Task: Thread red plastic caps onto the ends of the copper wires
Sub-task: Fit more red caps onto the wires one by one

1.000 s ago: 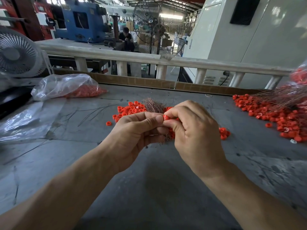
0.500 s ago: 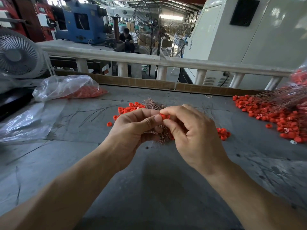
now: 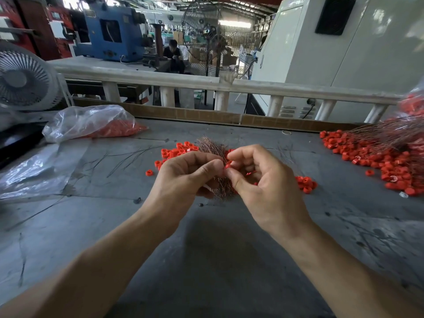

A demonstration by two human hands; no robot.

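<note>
My left hand (image 3: 183,177) grips a bundle of thin copper wires (image 3: 210,145); the strands fan out above my fist and poke out below it. My right hand (image 3: 261,180) pinches a small red plastic cap (image 3: 227,166) between thumb and forefinger, right at my left thumb tip and against the wires. More red shows inside my right palm. Loose red caps (image 3: 176,151) lie on the grey table behind my hands, and a few more caps (image 3: 306,182) sit to the right of my right hand.
A large heap of red caps with long copper wires (image 3: 390,157) fills the table's right side. A clear bag of caps (image 3: 91,122) and flat plastic sheeting (image 3: 29,171) lie at left, with a white fan (image 3: 23,76) behind. A cardboard strip (image 3: 206,114) edges the table's far side.
My right hand has opened out and turned its palm more toward me, still pinching the cap at the wire bundle. Both hands sit slightly lower over the table.
</note>
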